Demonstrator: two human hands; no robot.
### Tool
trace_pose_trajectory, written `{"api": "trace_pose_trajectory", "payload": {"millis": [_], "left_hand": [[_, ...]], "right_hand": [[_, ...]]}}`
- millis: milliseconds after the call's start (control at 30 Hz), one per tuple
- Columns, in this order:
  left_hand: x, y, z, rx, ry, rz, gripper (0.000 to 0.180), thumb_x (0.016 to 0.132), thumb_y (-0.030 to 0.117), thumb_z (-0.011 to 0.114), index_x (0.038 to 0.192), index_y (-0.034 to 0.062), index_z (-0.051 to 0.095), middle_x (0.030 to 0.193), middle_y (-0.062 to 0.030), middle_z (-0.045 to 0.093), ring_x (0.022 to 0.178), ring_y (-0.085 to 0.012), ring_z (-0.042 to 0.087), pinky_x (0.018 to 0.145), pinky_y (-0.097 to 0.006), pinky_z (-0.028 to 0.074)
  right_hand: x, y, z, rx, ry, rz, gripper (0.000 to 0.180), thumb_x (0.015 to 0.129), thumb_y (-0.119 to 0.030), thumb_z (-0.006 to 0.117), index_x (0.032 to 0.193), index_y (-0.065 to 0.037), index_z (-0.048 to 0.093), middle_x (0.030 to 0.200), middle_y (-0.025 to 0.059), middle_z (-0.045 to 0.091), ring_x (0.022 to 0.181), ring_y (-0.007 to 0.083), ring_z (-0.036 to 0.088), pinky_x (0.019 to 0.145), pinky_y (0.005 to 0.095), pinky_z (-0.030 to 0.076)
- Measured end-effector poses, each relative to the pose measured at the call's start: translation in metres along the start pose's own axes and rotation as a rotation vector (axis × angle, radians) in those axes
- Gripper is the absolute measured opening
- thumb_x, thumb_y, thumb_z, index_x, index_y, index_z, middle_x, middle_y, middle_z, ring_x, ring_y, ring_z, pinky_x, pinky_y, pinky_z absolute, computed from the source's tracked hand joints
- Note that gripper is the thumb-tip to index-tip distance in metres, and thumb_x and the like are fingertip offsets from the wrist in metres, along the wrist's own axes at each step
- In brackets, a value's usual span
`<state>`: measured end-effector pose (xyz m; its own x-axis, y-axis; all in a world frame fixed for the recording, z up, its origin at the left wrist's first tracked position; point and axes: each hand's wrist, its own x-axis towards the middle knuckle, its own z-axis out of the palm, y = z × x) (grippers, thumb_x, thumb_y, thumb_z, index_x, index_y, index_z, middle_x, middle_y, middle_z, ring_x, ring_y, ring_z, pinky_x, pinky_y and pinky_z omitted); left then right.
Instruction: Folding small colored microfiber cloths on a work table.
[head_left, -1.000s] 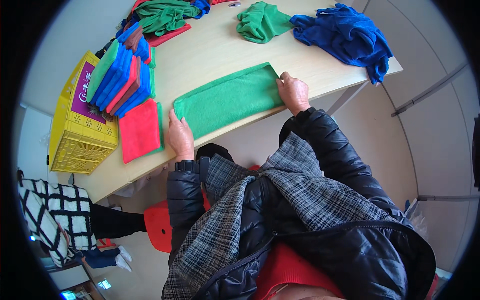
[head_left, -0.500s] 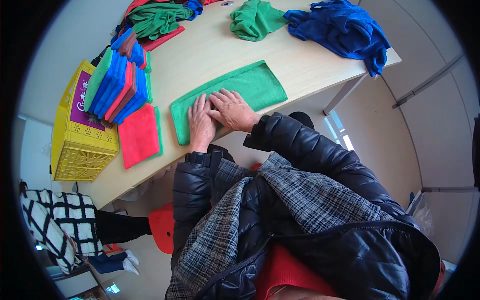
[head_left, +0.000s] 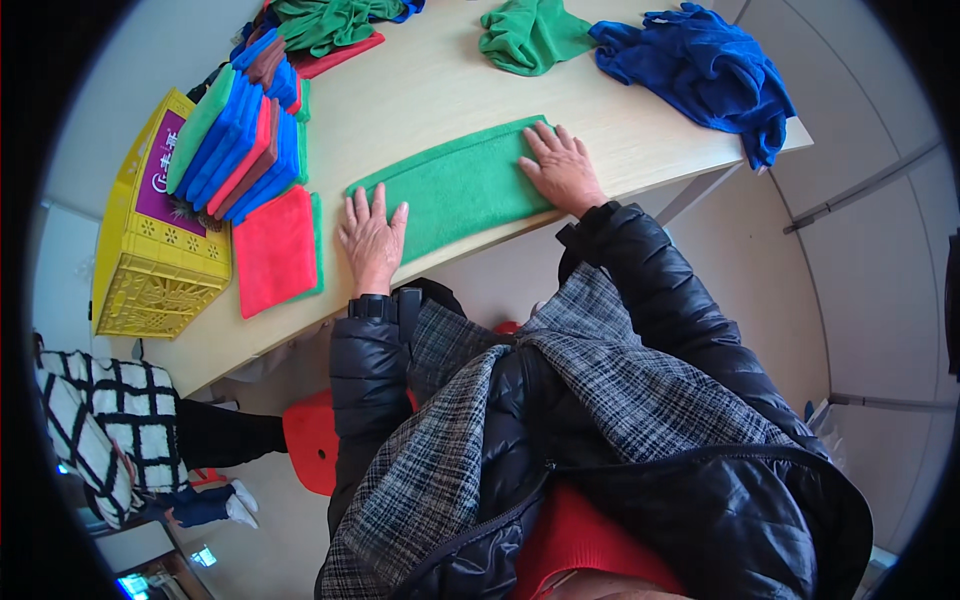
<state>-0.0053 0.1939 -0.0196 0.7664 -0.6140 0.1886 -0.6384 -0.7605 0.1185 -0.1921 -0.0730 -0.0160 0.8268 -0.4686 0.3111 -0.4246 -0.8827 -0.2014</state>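
A green towel [head_left: 460, 195], folded into a long strip, lies flat along the near edge of the table. My left hand [head_left: 373, 240] rests on its left end with the fingers spread. At the opposite end, my right hand [head_left: 562, 172] lies flat, fingers apart, on the towel's right edge. Neither hand grips anything. Left of my left hand, a folded red towel [head_left: 275, 252] sits on top of a green one whose edge shows.
A yellow plastic crate [head_left: 165, 265] stands at the table's left, beside a leaning row of folded towels [head_left: 240, 140] in several colours. Crumpled green cloth [head_left: 533, 38] and blue cloth [head_left: 700, 80] lie at the back. A red stool [head_left: 312, 445] and another person [head_left: 130, 420] are at lower left.
My hands, side by side on the towel's left part before, have moved apart to its two ends. The right hand slid far to the right; the left shifted slightly left.
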Motion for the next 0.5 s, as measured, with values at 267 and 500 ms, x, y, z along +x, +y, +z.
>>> {"api": "trace_pose_trajectory", "payload": {"millis": [267,500], "left_hand": [[-0.01,-0.009,-0.004,0.064,0.097,-0.12,0.065,0.1,0.055,0.043,0.151,0.0158,0.039,0.16,-0.0142,0.03,0.146,-0.0361,0.028,0.117,-0.062,0.019],[-0.031,0.08,-0.015,-0.007,0.15,0.308,0.049,0.101,0.035,0.049,0.143,0.0103,0.05,0.154,-0.015,0.04,0.146,-0.0321,0.03,0.119,-0.058,0.018]], "right_hand": [[-0.003,0.008,-0.016,-0.042,0.033,0.096,0.059,0.097,-0.042,0.052,0.145,-0.008,0.045,0.153,0.0132,0.04,0.144,0.0352,0.033,0.115,0.0565,0.027],[-0.028,-0.101,-0.01,0.079,0.062,-0.232,0.052,0.096,-0.033,0.055,0.14,-0.007,0.049,0.147,0.0155,0.047,0.14,0.0366,0.038,0.113,0.0568,0.031]]}}
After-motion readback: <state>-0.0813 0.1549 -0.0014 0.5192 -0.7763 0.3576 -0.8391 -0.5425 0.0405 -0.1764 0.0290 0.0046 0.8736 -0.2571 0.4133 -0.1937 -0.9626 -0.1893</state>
